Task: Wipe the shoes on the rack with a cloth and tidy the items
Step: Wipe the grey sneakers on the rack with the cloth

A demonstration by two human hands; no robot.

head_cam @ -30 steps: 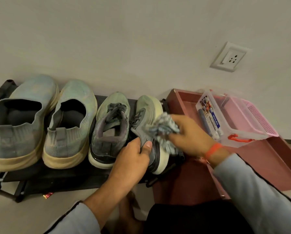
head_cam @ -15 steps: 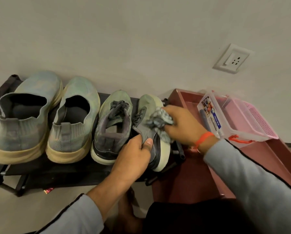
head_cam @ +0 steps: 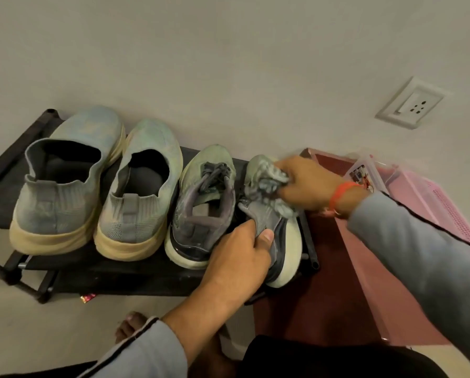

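Several shoes stand in a row on a low black rack [head_cam: 97, 271]. Two are blue-grey slip-ons with tan soles, the left slip-on [head_cam: 64, 186] and the right slip-on [head_cam: 141, 192]. Beside them is a green-grey laced sneaker [head_cam: 201, 203]. The rightmost sneaker [head_cam: 285, 241] is tilted on its side. My left hand [head_cam: 239, 257] grips its heel collar, thumb on the outside. My right hand [head_cam: 307, 184] holds a crumpled grey-white cloth [head_cam: 266, 181] pressed on this sneaker's toe area.
A dark red tray-like surface [head_cam: 334, 282] lies right of the rack. On it sit a pink basket [head_cam: 444, 211] and a clear plastic box [head_cam: 364, 173], partly hidden by my right arm. A wall socket [head_cam: 411, 103] is above. My bare foot [head_cam: 132, 323] is near the rack's front.
My right hand with the cloth has slid from the sneaker's middle up toward its toe. My left hand keeps its grip on the heel.
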